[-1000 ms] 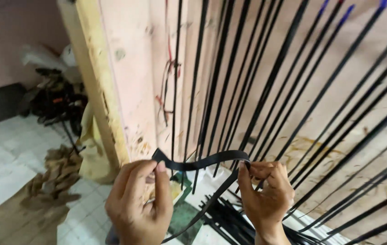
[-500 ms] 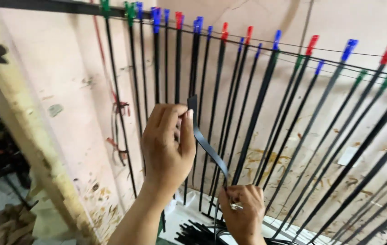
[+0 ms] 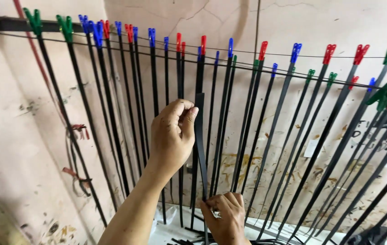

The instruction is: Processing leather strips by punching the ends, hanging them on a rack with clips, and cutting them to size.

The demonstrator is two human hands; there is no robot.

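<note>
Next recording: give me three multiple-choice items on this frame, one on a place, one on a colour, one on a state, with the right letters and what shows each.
1. Where is the left hand relative to the right hand?
A. above it
B. below it
C. level with it

2. What colour is the strip held between the hands?
A. white
B. black
C. yellow

3. How does the held strip stand?
A. coiled in a ring
B. lying flat on the floor
C. stretched upright

Answers: 1 A, the left hand pinches the strip near its top while the right grips it lower down. 2 B, it is black like the strips hanging from the clothespins. 3 C, it runs nearly vertical between both hands.
</note>
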